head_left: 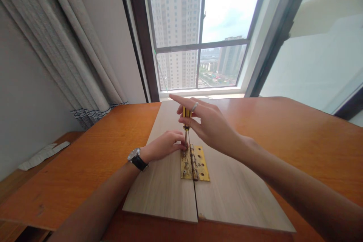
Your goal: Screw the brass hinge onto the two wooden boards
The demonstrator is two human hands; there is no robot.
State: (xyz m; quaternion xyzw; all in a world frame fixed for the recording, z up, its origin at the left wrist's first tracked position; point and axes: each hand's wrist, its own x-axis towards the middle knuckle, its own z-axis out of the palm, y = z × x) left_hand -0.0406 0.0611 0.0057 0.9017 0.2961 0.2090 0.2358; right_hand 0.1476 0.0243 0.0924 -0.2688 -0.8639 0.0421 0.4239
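Head view: screwdriver in R hand, hinge edge

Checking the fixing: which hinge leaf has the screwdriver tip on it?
The left leaf: the screwdriver tip meets its top end, by the left hand's fingers; the right leaf's holes stand free.

**Hinge on the seam between two boards, on the tabletop**

From my seat, the hinge spans the seam between the left board and right board. The screwdriver stands on the hinge's left leaf, inside the right hand. The left hand sits over the left board, just beside the tip. Behind the tabletop is the window, with the curtain to its left.
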